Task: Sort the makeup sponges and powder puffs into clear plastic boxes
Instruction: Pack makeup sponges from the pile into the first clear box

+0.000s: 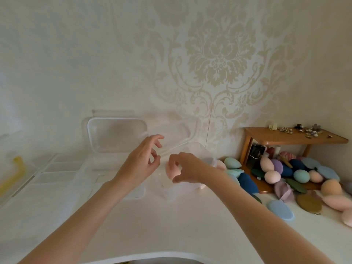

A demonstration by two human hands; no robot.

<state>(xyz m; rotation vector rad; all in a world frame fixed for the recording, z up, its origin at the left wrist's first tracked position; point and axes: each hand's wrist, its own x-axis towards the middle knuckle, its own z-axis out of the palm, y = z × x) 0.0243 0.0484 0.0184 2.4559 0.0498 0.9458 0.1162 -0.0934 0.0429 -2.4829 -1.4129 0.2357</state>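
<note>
Head view: right hand [187, 168] grip pinches pink sponge [171, 171] over clear box [182, 187], left hand [142, 161] grip loose, empty; release low, inside walls.

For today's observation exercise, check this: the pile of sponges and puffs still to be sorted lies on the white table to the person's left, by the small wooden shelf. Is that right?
Not quite. The head view shows the pile of sponges and puffs on the white table to the person's right, not left, by the small wooden shelf.
</note>
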